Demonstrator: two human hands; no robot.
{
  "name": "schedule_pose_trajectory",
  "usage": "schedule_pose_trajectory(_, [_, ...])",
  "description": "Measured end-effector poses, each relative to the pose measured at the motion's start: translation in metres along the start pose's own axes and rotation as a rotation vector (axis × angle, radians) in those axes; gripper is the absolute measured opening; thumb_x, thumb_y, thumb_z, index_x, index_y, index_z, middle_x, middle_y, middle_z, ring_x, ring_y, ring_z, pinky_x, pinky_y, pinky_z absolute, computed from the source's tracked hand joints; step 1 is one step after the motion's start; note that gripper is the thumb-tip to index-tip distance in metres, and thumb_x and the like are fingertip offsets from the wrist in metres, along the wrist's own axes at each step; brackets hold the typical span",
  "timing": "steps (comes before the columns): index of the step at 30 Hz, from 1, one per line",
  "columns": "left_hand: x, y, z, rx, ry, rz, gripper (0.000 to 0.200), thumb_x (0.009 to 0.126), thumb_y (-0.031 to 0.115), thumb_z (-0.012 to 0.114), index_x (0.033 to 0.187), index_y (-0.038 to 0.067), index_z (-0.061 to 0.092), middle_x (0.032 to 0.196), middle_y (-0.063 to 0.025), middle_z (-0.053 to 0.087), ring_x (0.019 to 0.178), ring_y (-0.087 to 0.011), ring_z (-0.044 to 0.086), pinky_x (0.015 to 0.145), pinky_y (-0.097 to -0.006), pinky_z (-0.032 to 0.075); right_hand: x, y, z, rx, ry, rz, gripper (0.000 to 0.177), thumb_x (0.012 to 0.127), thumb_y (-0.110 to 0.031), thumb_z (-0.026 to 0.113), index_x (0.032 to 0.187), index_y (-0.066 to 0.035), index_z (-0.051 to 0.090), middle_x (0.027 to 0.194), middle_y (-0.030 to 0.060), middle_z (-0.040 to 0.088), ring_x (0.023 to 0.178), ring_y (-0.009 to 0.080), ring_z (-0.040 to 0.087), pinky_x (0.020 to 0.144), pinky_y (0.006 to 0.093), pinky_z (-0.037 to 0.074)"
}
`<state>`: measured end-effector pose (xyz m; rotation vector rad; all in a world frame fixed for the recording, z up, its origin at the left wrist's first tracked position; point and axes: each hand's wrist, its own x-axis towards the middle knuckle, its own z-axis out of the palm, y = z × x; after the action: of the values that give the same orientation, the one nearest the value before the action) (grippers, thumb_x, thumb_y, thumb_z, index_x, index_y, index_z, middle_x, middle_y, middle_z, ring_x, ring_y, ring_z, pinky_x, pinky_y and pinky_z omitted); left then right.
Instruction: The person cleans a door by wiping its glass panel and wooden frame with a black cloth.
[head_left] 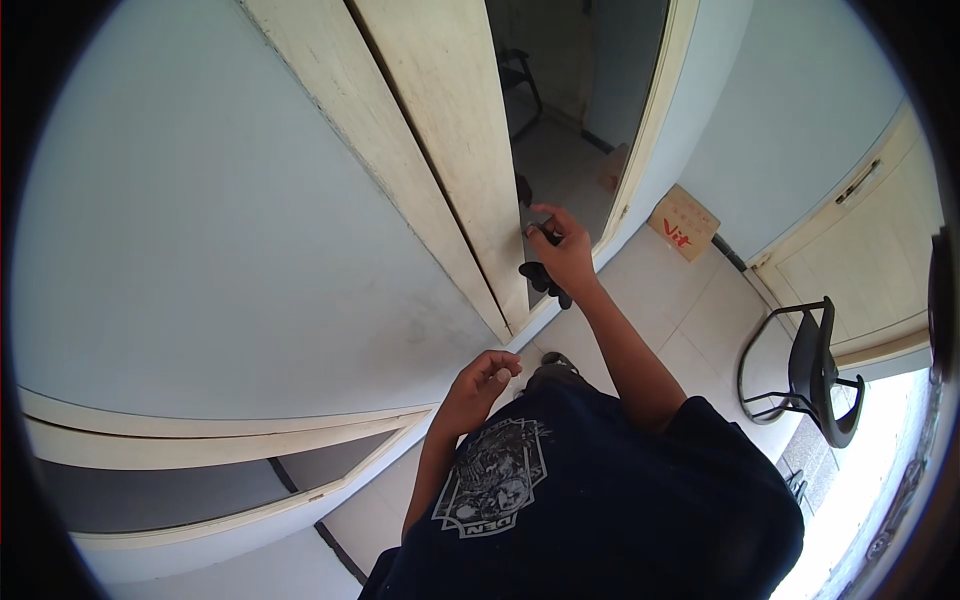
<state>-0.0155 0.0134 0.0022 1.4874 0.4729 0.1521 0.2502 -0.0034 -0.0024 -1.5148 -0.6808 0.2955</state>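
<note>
My right hand (566, 248) is closed round a small dark object at the edge of the cream wooden door (455, 130). Its fingers hide most of that object, and whether it is a knob or a key cannot be made out. Just below hangs a cluster of black pieces (545, 281), close against the door's lower part. My left hand (482, 388) hovers low in front of my dark blue shirt (620, 490), fingers loosely curled and thumb apart, with nothing visible in it.
Behind the door edge is a dark reflective panel (580, 100). A cardboard piece with red lettering (684, 222) lies on the tiled floor (650, 310). To the right stand a black chair (808, 370) and another cream door (860, 240). A second framed opening (200, 500) is at lower left.
</note>
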Motion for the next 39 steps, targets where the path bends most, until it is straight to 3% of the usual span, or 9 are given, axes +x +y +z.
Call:
schedule_pose_trajectory(2, [0.003, -0.001, 0.0, 0.024, -0.016, -0.007, 0.028, 0.102, 0.021, 0.049, 0.124, 0.005, 0.057, 0.112, -0.0069, 0.065, 0.108, -0.0169, 0.058, 0.096, -0.0335, 0.045, -0.001, 0.007, 0.001, -0.143, -0.108, -0.079, 0.037, 0.082, -0.012, 0.071, 0.118, -0.008, 0.065, 0.068, 0.001, 0.058, 0.064, 0.0086, 0.053, 0.06, 0.027, 0.043])
schedule_pose_trajectory(6, [0.005, 0.003, 0.001, 0.03, -0.017, -0.01, 0.028, 0.102, 0.022, 0.049, 0.124, 0.006, 0.057, 0.112, -0.0069, 0.065, 0.108, -0.0169, 0.058, 0.096, -0.0334, 0.044, 0.003, 0.01, -0.005, -0.107, -0.028, -0.021, 0.037, 0.081, -0.012, 0.071, 0.118, -0.008, 0.065, 0.069, 0.0013, 0.057, 0.064, 0.0098, 0.053, 0.061, 0.0268, 0.043])
schedule_pose_trajectory(8, [0.005, 0.002, -0.001, 0.019, -0.012, 0.014, 0.028, 0.102, 0.022, 0.049, 0.124, 0.006, 0.057, 0.112, -0.0069, 0.065, 0.108, -0.017, 0.059, 0.096, -0.0337, 0.045, 0.007, 0.008, -0.006, -0.059, 0.053, -0.088, 0.037, 0.081, -0.011, 0.07, 0.117, -0.007, 0.065, 0.069, 0.0009, 0.055, 0.063, 0.0097, 0.051, 0.061, 0.0265, 0.043])
schedule_pose_trajectory(24, [0.008, -0.001, -0.004, -0.001, -0.019, 0.004, 0.03, 0.104, 0.027, 0.05, 0.124, 0.005, 0.057, 0.112, -0.0066, 0.064, 0.109, -0.0165, 0.058, 0.095, -0.034, 0.045, -0.013, 0.002, 0.0, -0.092, -0.047, -0.01, 0.038, 0.081, -0.01, 0.068, 0.119, -0.007, 0.068, 0.067, 0.0009, 0.051, 0.06, 0.0091, 0.047, 0.058, 0.0267, 0.041])
schedule_pose_trajectory(27, [0.01, -0.002, -0.004, 0.003, -0.025, 0.0, 0.031, 0.103, 0.027, 0.05, 0.124, 0.005, 0.057, 0.112, -0.0065, 0.064, 0.109, -0.0168, 0.058, 0.096, -0.0338, 0.045, -0.011, 0.008, 0.001, -0.123, -0.053, -0.071, 0.037, 0.084, -0.009, 0.067, 0.121, -0.007, 0.066, 0.068, -0.001, 0.052, 0.06, 0.0068, 0.045, 0.056, 0.0257, 0.039])
schedule_pose_trajectory(29, [0.012, -0.002, -0.003, -0.001, -0.034, -0.009, 0.031, 0.104, 0.028, 0.05, 0.124, 0.006, 0.058, 0.112, -0.0066, 0.064, 0.109, -0.0173, 0.058, 0.096, -0.0341, 0.044, -0.009, 0.01, -0.001, -0.176, -0.091, -0.088, 0.036, 0.079, -0.012, 0.07, 0.115, -0.007, 0.069, 0.067, 0.0027, 0.052, 0.06, 0.013, 0.049, 0.06, 0.029, 0.044])
schedule_pose_trajectory(32, [0.017, -0.003, 0.001, 0.006, -0.074, -0.009, 0.031, 0.104, 0.027, 0.05, 0.124, 0.006, 0.058, 0.111, -0.0068, 0.065, 0.108, -0.0174, 0.058, 0.096, -0.0338, 0.044, -0.001, 0.013, -0.012, -0.209, -0.198, -0.108, 0.035, 0.079, -0.013, 0.07, 0.113, -0.007, 0.069, 0.067, 0.0031, 0.053, 0.061, 0.0139, 0.05, 0.06, 0.0296, 0.045])
schedule_pose_trajectory(39, [0.014, 0.002, 0.003, -0.006, -0.054, 0.016, 0.031, 0.104, 0.027, 0.05, 0.124, 0.005, 0.057, 0.111, -0.0073, 0.065, 0.108, -0.017, 0.058, 0.096, -0.0329, 0.045, -0.002, 0.01, -0.013, -0.079, -0.049, -0.058, 0.032, 0.079, -0.012, 0.071, 0.11, -0.005, 0.067, 0.07, 0.0024, 0.054, 0.064, 0.0111, 0.051, 0.061, 0.0275, 0.044])
